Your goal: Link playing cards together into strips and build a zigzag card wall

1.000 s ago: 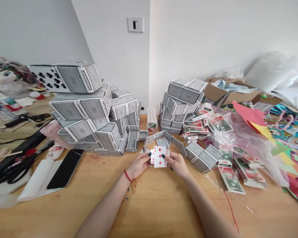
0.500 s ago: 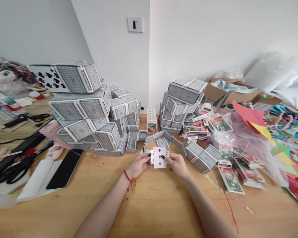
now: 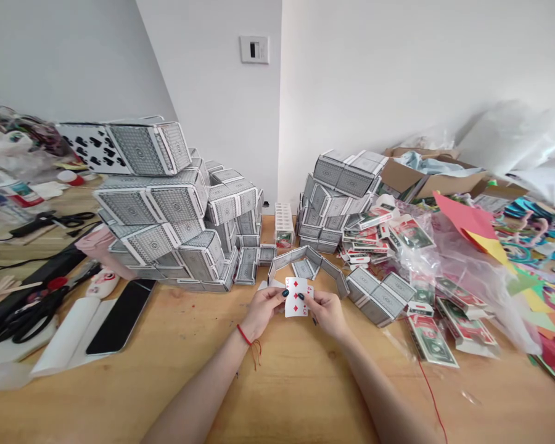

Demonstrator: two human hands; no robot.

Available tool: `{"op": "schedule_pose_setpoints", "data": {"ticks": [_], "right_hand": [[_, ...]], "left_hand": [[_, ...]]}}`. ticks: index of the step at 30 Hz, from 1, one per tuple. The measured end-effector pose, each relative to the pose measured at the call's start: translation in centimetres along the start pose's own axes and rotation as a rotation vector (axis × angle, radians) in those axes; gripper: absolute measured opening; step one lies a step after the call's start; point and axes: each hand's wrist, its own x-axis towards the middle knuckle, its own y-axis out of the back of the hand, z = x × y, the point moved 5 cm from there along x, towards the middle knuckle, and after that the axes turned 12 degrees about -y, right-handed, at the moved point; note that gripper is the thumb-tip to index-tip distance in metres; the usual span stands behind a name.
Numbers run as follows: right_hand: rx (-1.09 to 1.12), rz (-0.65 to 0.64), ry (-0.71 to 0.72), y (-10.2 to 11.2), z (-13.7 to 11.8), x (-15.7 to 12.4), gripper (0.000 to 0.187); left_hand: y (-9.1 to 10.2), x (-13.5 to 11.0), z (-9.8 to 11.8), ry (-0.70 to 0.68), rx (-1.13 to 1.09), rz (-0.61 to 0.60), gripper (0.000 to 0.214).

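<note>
Two overlapping playing cards, faces toward me, are held upright above the table, a diamonds card in front. My left hand, with a red string round the wrist, pinches their left edge. My right hand grips the right side, thumb on the front card's face. Just beyond the hands stands a curved wall of joined cards with a small card piece inside it. A block of folded cards lies to the right of my right hand.
Stacked card blocks rise at left and right. A phone, scissors and paper roll lie left. Card boxes, a plastic bag and coloured paper are right. A red thread trails nearby.
My left hand has shifted slightly right, onto the front card's edge. The rear card now shows less at the left. The whole view has shifted a little.
</note>
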Motion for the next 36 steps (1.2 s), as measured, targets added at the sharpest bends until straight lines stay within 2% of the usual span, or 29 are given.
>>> {"op": "schedule_pose_setpoints", "data": {"ticks": [7,18,24,30,36], "right_hand": [[-0.015,0.046,0.016,-0.3,-0.4,-0.3,0.047],[0.094,-0.027,-0.059,-0.8,0.0,-0.3,0.044],[0.113,-0.050,-0.074,-1.1,0.1,-0.4,0.044],[0.153,-0.105,-0.089,-1.8,0.3,-0.3,0.041],[0.168,-0.101,-0.104,-1.9,0.2,-0.3,0.042]], "left_hand": [[0.5,0.2,-0.5,-0.038,0.082,0.108,0.022],[0.5,-0.2,0.0,-0.126,0.261,0.266,0.023],[0.8,-0.3,0.3,-0.277,0.473,0.293,0.029],[0.6,-0.7,0.8,-0.471,0.758,0.301,0.026],[0.5,-0.4,0.7,-0.469,0.970,0.242,0.025]]}}
